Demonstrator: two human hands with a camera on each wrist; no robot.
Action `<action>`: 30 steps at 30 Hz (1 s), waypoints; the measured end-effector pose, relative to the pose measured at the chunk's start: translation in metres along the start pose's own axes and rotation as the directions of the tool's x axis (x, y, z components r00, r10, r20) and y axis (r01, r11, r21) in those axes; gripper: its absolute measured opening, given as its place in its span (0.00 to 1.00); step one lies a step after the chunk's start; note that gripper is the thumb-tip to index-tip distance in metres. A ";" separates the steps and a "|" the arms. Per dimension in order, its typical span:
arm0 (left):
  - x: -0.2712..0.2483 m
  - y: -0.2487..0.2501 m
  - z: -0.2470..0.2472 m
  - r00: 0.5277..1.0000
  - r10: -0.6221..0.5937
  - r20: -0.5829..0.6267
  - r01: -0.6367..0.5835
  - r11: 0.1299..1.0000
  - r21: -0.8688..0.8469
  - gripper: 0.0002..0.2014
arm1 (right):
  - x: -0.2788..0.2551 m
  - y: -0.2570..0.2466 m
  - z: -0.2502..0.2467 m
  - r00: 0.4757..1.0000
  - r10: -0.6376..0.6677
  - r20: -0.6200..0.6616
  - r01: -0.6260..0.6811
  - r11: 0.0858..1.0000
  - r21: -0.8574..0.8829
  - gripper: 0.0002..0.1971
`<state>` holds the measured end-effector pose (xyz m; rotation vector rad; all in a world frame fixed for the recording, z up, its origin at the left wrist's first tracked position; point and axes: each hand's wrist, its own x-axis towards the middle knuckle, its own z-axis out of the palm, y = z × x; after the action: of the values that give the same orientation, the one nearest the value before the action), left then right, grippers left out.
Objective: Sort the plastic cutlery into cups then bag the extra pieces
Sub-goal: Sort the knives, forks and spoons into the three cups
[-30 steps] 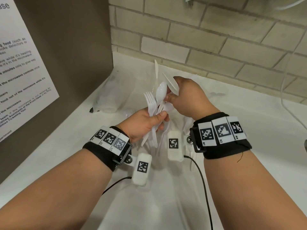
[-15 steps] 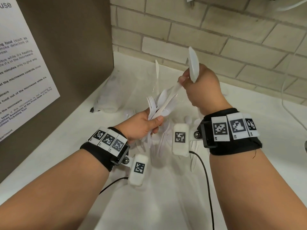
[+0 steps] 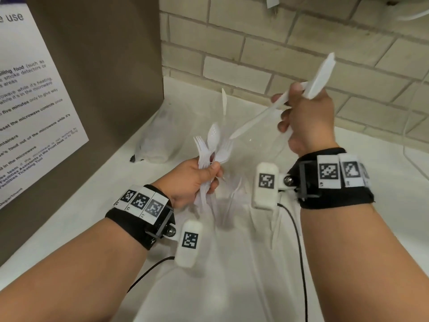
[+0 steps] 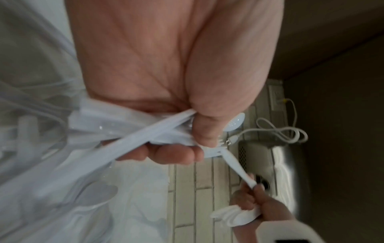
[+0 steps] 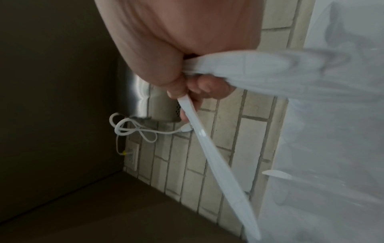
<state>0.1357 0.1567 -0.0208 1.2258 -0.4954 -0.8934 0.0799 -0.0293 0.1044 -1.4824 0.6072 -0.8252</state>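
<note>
My left hand (image 3: 209, 175) grips a bundle of white plastic forks and a spoon (image 3: 213, 145) by the handles, heads up. In the left wrist view the same hand (image 4: 187, 148) wraps those handles (image 4: 133, 136). My right hand (image 3: 287, 105), raised to the upper right, holds white knives: one knife (image 3: 253, 122) points down-left toward the bundle, and other blades (image 3: 321, 76) stick up past the knuckles. The long knife (image 5: 209, 152) runs out from the right fingers (image 5: 205, 87). Another knife (image 3: 224, 103) stands upright behind the bundle; the clear cup around it barely shows.
A crumpled clear plastic bag (image 3: 157, 138) lies at the back left of the white counter (image 3: 232, 287). Loose white cutlery (image 3: 232, 201) lies under my hands. A brown panel with a printed notice (image 3: 34, 101) walls the left; a brick wall (image 3: 267, 43) stands behind.
My right hand has drawn a knife out of the left hand's bundle and risen up and to the right with its knives. The left hand has stayed in place with the forks and spoon.
</note>
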 end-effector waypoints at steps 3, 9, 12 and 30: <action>-0.001 0.009 -0.017 0.998 -0.041 0.050 0.051 0.974 -0.219 0.04 | 0.032 -0.001 0.012 0.999 -0.052 -0.005 0.052 0.998 -0.043 0.05; 0.004 0.021 -0.044 0.998 -0.066 0.008 0.064 0.932 -0.356 0.14 | 0.079 0.013 0.069 0.991 -0.127 0.050 0.127 0.992 -0.001 0.03; 0.009 0.025 -0.055 0.999 -0.045 0.017 0.048 0.915 -0.401 0.19 | 0.094 0.022 0.096 0.965 -0.263 0.012 0.264 0.964 -0.026 0.04; 0.029 0.017 -0.074 1.000 -0.023 0.014 0.027 0.888 -0.459 0.14 | 0.152 0.109 0.122 0.976 0.103 0.192 -0.073 0.985 -0.157 0.15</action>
<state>0.2137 0.1781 -0.0308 0.7938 -0.2506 -0.9718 0.2792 -0.0837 0.0207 -1.6390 0.5891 -0.5628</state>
